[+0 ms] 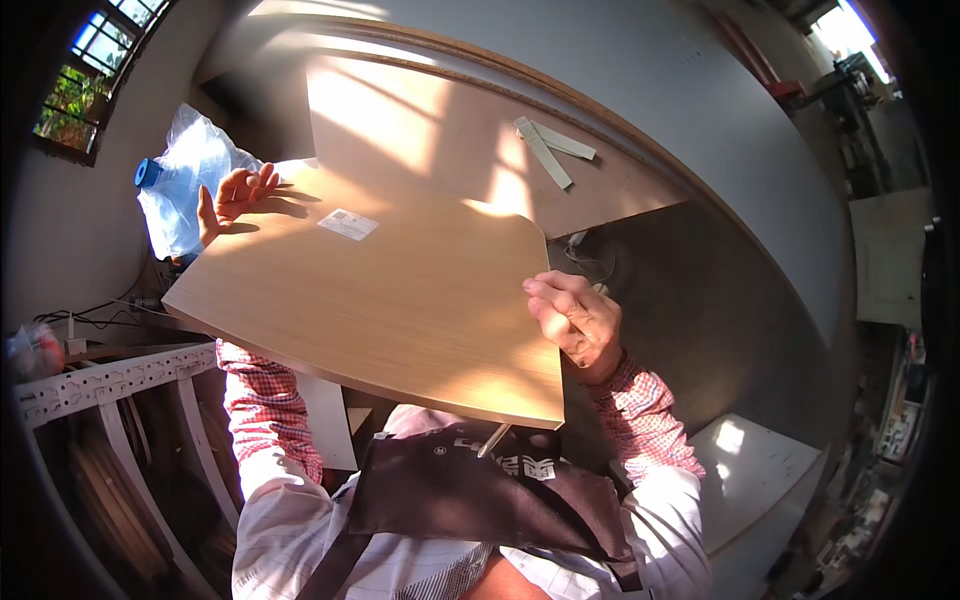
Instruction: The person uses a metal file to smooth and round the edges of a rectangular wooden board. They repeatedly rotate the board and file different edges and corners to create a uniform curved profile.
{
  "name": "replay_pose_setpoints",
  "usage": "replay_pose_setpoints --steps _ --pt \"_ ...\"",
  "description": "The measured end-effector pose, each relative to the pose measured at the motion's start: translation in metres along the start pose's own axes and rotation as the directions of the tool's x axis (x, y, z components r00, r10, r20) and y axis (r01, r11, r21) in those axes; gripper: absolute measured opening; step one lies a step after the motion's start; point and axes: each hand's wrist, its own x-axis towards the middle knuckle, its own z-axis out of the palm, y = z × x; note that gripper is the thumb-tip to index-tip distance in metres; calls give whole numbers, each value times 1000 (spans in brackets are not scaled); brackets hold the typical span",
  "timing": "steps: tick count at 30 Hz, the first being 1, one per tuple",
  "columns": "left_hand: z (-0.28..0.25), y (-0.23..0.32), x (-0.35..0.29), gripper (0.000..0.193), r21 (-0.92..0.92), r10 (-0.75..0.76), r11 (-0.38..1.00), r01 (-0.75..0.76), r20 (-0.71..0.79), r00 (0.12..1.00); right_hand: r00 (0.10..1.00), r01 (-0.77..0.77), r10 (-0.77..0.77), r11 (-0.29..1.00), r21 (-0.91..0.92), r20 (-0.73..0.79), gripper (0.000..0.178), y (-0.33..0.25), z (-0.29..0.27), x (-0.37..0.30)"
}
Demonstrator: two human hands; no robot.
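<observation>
A wood-grain board (pixel 400 290) with a rounded far right corner and a white label (pixel 348 224) lies in front of me. My left hand (pixel 235 203) is at its far left edge, fingers and thumb apart and slightly curled. The left forearm passes beneath the board. At the right edge, my right hand (pixel 578 322) is closed, its fingertips just over the board's rim. Whatever those fingers hold, if anything, is hidden.
Beyond the board lies a pale panel (pixel 400 120) with thin strips (pixel 550 150) on it. A clear plastic bottle (pixel 190 185) with a blue cap stands past my left hand. A white metal frame (pixel 100 385) is at left; a white panel (pixel 755 465) sits at lower right.
</observation>
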Motion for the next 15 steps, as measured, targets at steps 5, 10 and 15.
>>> replay_pose_setpoints --steps 5,10,15 --pt "-10 1 -52 49 646 6 763 -17 19 1000 999 47 -46 989 -141 11 24 13 16 -13" --pt "-2 12 -64 42 118 -643 611 783 -503 578 993 -1 30 969 -247 115 34 18 34 -37" --pt "-47 -18 -88 41 464 -432 603 649 -495 754 970 -145 190 953 -267 152 36 15 34 -86"
